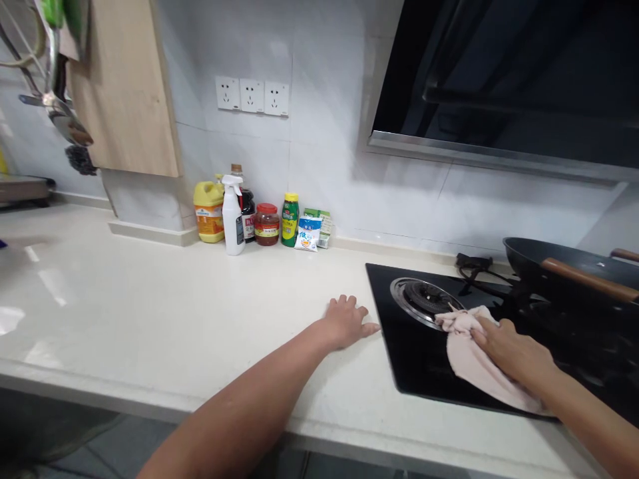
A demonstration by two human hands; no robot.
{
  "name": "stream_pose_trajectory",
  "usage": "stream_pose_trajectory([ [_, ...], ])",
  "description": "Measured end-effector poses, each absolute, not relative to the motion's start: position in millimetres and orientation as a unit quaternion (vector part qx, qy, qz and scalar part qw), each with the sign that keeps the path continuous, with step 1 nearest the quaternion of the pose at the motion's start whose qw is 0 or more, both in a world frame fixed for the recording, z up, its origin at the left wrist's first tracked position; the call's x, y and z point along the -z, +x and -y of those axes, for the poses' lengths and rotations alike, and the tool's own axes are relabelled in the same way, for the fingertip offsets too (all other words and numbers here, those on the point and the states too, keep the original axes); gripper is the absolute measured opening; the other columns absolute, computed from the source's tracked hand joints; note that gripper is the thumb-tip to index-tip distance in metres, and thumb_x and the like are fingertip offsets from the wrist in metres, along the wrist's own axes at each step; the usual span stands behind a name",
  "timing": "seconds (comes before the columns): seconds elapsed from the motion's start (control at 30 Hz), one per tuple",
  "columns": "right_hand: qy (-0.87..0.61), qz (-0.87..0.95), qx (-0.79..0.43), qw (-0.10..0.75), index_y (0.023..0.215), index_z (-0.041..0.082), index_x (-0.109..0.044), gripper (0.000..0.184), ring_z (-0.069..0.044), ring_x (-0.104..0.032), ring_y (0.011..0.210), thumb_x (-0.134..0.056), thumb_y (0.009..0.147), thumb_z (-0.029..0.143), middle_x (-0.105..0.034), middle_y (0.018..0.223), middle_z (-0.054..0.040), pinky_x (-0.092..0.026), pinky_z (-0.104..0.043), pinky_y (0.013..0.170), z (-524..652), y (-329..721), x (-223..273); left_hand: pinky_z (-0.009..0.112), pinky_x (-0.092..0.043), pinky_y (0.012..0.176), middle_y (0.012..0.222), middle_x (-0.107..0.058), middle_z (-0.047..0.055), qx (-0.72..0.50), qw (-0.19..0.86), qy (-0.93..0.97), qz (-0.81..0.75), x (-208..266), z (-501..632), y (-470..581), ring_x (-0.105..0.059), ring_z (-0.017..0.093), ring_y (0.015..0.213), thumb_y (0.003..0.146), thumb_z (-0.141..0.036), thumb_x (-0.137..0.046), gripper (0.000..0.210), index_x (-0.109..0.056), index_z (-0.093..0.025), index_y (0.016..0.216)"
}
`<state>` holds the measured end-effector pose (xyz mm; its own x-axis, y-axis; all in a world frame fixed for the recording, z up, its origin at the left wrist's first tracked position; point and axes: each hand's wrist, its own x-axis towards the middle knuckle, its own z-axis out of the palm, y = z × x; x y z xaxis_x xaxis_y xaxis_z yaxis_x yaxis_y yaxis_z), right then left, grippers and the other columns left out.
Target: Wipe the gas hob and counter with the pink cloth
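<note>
My left hand (pixel 348 322) rests on the white countertop (pixel 174 313), fingers spread, its thumb reaching the left edge of the black glass gas stove (pixel 417 359). Nothing is in it. On the stove, my right hand (pixel 514 349) grips a pale pink cloth (pixel 476 366), which is bunched at the fingers and trails toward the stove's front edge. The bunched part lies at the right side of the round burner (pixel 426 299) and hides some of its ring. My right fingertips are partly covered by the cloth.
A dark wok (pixel 574 266) with wooden handles sits on the stove's right side. Along the wall stand a white spray bottle (pixel 233 223), a yellow jug (pixel 210 213), a red-lidded jar (pixel 267 226), a green bottle (pixel 290 223) and seasoning packets (pixel 308 233). A range hood (pixel 499 146) overhangs the stove.
</note>
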<state>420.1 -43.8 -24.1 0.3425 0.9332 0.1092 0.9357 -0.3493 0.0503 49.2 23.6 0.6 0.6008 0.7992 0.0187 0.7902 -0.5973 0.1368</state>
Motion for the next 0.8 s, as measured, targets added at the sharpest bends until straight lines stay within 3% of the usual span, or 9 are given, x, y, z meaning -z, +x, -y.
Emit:
stream_pose_trajectory([
  [0.27,-0.834,0.550,0.045,-0.008,0.122,0.022,-0.052,0.055,-0.034,-0.066,0.088,-0.012,0.097,0.049,-0.054,0.110,-0.0180,-0.045,-0.045,0.077,5,438,19,0.047,-0.039,0.098,0.129,-0.055,0.013,-0.049,0.057,0.895,-0.440,-3,-20,50,-0.049,0.032,0.117,0.097,-0.062,-0.032,0.058,-0.057,-0.022,0.131],
  [0.67,-0.831,0.555,-0.019,0.026,0.139,0.037,-0.043,0.050,-0.038,-0.065,0.095,-0.023,0.094,0.047,-0.048,0.128,-0.0209,-0.041,-0.048,0.077,-50,481,16,0.048,-0.039,0.095,0.124,-0.054,0.013,-0.049,-0.011,0.902,-0.429,10,-22,54,-0.048,0.032,0.112,0.096,-0.063,-0.035,0.056,-0.056,-0.021,0.127],
  [0.8,-0.840,0.538,-0.051,0.051,0.141,0.040,-0.045,0.053,-0.033,-0.066,0.084,-0.031,0.091,0.053,-0.051,0.129,-0.0223,-0.043,-0.047,0.073,-81,492,14,0.049,-0.040,0.093,0.122,-0.054,0.014,-0.058,-0.023,0.904,-0.423,13,-24,54,-0.048,0.033,0.110,0.095,-0.064,-0.038,0.056,-0.056,-0.022,0.127],
])
